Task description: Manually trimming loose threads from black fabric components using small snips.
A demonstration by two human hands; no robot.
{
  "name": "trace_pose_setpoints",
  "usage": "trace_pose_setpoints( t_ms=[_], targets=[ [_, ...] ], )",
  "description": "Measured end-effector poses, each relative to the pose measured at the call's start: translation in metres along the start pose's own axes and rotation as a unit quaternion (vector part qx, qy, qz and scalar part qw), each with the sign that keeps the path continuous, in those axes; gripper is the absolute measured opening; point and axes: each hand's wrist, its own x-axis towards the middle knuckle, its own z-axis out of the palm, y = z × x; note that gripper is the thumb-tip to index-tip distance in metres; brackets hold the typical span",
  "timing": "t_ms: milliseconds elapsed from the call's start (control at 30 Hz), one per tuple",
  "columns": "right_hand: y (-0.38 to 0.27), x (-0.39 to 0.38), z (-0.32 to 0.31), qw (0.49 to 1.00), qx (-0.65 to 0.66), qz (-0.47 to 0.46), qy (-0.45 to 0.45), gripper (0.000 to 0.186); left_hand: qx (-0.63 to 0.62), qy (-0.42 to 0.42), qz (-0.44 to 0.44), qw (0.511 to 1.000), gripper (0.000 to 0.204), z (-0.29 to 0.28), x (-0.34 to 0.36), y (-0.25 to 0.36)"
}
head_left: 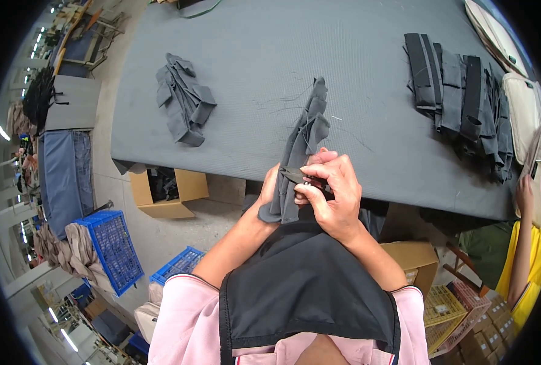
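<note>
A long dark grey sewn fabric piece (307, 128) lies partly on the table, its near end hanging over the edge toward me. Beneath that near end, my left hand (270, 184) is closed on the fabric; most of its fingers are hidden by the cloth. Dark thread snips (293, 176) sit in my right hand (337, 191), pinched between thumb and fingers, with the blades against the fabric. Loose dark threads (282, 103) trail beside the piece on the tabletop.
A grey-covered table (240, 55) spreads before me. Folded fabric pieces (185, 100) lie at left, with a larger stack (459, 97) at right. Below stand an open cardboard box (167, 193) and a blue crate (113, 250). Another person in yellow (522, 261) is at the right edge.
</note>
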Motion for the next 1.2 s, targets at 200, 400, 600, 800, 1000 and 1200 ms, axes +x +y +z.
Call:
trace_pose_setpoints(
  t_ms=[200, 400, 600, 800, 1000, 1200],
  targets=[
    [0.000, -0.005, 0.001, 0.998, 0.011, 0.052, -0.016, 0.018, 0.060, 0.075, 0.022, 0.995, 0.053, -0.031, 0.003, -0.006],
    [-0.004, 0.000, -0.004, 0.998, -0.010, 0.050, -0.023, 0.018, 0.055, 0.070, 0.022, 0.996, 0.050, -0.022, 0.004, -0.006],
    [-0.004, 0.004, -0.005, 1.000, -0.002, 0.022, -0.011, 0.020, 0.069, 0.058, 0.033, 0.995, 0.022, -0.001, 0.000, -0.003],
    [-0.008, 0.005, -0.010, 1.000, -0.007, 0.028, -0.011, 0.020, 0.094, 0.082, 0.047, 0.991, 0.026, -0.016, 0.001, -0.010],
    [-0.010, 0.004, -0.015, 0.991, -0.129, -0.047, -0.008, 0.016, 0.151, 0.118, 0.084, 0.978, 0.029, 0.003, -0.003, -0.010],
    [-0.016, 0.006, -0.014, 0.934, 0.213, 0.284, -0.027, 0.030, 0.421, 0.211, 0.231, 0.851, 0.045, 0.019, -0.001, -0.017]
  ],
)
